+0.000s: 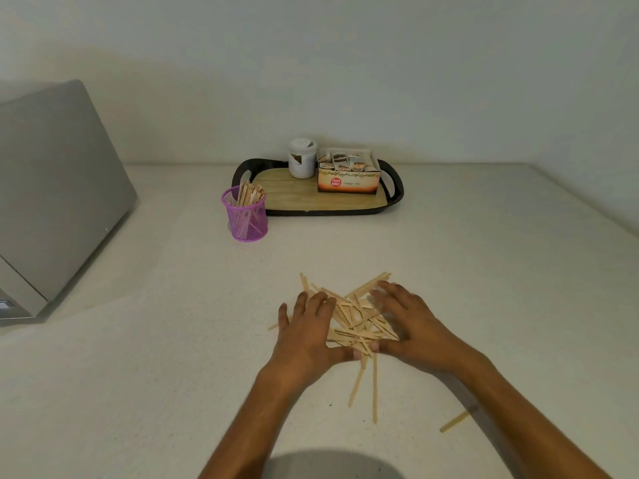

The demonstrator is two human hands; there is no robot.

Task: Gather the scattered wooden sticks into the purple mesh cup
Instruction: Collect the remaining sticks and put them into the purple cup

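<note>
- The left hand lies flat on the pale table, fingers spread and nearly straight, its fingertips and thumb touching the left edge of the pile of wooden sticks; its grip is wide, closed on nothing.
- The right hand mirrors it on the pile's right edge, fingers extended over the sticks and thumb pointing in toward the left thumb; its grip is also wide, pressing rather than pinching.
- The pile sits between the two hands, a loose crisscross heap a little toward 6 o'clock of the table's middle.
- Two sticks trail out of the heap toward 6 o'clock, lying flat between the forearms.
- One stray stick lies apart at about 4 o'clock from the pile, just beside the right forearm; whether they touch is hard to tell.
- The purple mesh cup stands upright well apart from the pile, at about 11 o'clock from it, with a bundle of sticks already upright inside.
- Just beside the cup, toward 2 o'clock, is a black-rimmed tray with a wood-look floor; it carries a white jar and an open tea box side by side at its far edge.
- A grey appliance stands at the table's 9 o'clock edge.
</note>
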